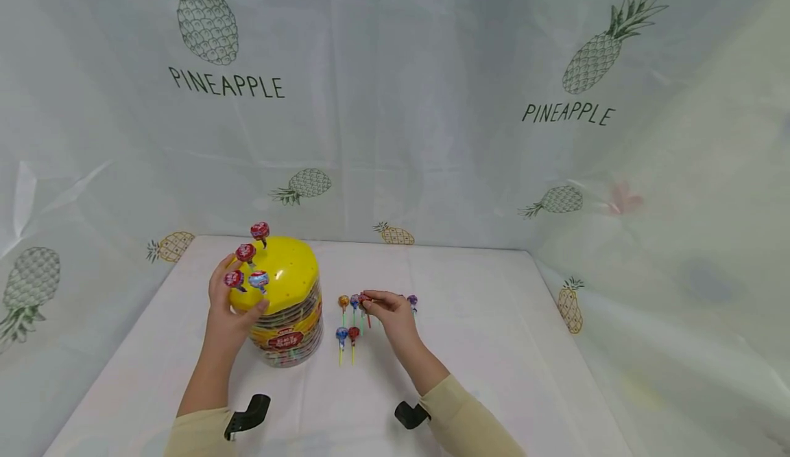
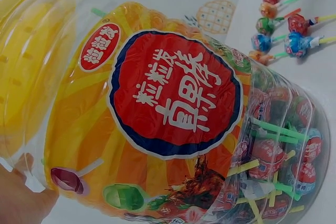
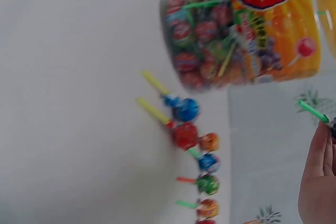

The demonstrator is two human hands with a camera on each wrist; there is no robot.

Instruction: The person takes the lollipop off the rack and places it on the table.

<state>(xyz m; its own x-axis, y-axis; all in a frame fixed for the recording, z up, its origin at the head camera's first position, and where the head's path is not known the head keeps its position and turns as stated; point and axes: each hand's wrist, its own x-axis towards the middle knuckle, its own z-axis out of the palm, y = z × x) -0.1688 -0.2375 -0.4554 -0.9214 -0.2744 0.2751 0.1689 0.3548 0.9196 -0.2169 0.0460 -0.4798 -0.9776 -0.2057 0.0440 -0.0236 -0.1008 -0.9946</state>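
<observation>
Gripping jar by its yellow lid: left hand, thumb and fingers spread wide round the rim. Right hand pinches a green-stick lollipop, fingertips together, above the table. Upright lollipops stand on the lid; loose lollipops lie right of the jar.

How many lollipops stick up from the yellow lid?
4: a back lollipop, a middle one, and two front ones, left and right. The left hand may hide more.

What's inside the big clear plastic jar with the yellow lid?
Round wrapped lollipops with green and yellow sticks show through the bottom of the clear plastic jar. The orange and yellow label covers its middle, so what's behind that can't be seen.
</observation>
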